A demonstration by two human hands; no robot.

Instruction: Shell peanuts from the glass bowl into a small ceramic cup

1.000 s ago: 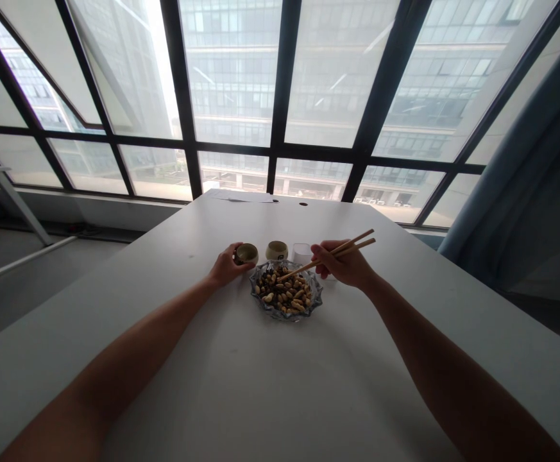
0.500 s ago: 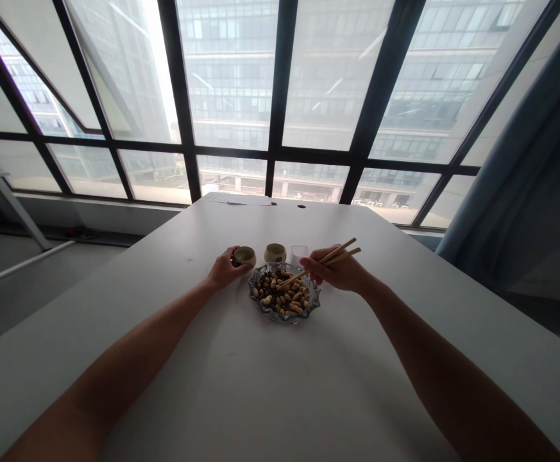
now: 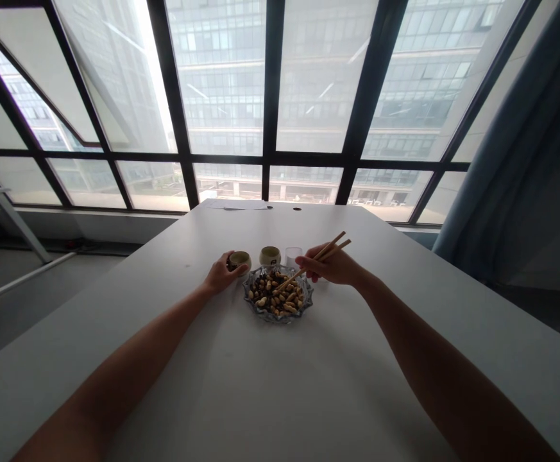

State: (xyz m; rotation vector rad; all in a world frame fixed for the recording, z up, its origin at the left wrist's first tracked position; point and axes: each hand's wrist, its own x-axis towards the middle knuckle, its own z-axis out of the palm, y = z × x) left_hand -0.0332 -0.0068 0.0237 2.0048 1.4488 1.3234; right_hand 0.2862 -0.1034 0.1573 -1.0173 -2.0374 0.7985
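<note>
My left fingers point(image 3: 224, 259) are curving partly open around a rounded, glazed-looking cup point(image 3: 240, 257), while my right fingers point(image 3: 303, 262) are pinching two slim wooden chopsticks point(image 3: 331, 246), tips lying among rough tan peanuts point(image 3: 287, 299) that one scalloped glass bowl point(image 3: 280, 319) is holding on the smooth bench point(image 3: 270, 385). A second cup point(image 3: 270, 255) and one clear tumbler point(image 3: 292, 255) are standing just behind, my right fingers partly hiding the tumbler.

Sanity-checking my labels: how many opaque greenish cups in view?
2. One cup is in the left hand; the second cup stands behind the glass bowl, left of the clear container. Another could be hidden behind the right hand.
</note>
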